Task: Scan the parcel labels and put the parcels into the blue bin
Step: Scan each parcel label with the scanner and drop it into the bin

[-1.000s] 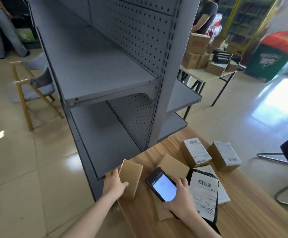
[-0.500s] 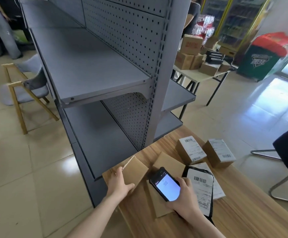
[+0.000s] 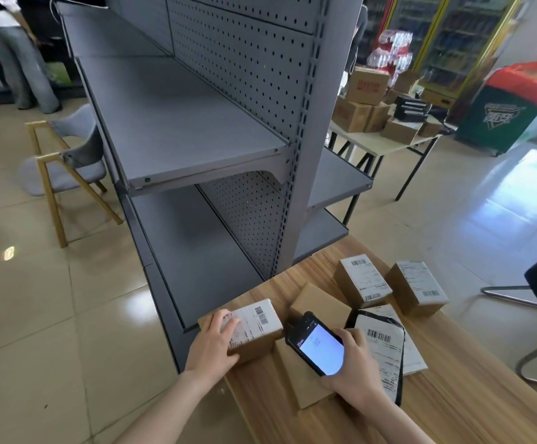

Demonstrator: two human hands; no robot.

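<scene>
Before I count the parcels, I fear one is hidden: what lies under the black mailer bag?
A white labelled flat parcel sticks out from under the black mailer bag on its right side. The rest of it is covered, so anything more beneath cannot be seen.

1 head-worn view looks forward and down, close over the wooden table.

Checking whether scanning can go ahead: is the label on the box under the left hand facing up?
Yes, the box under the left hand shows its white barcode label on top.
</scene>
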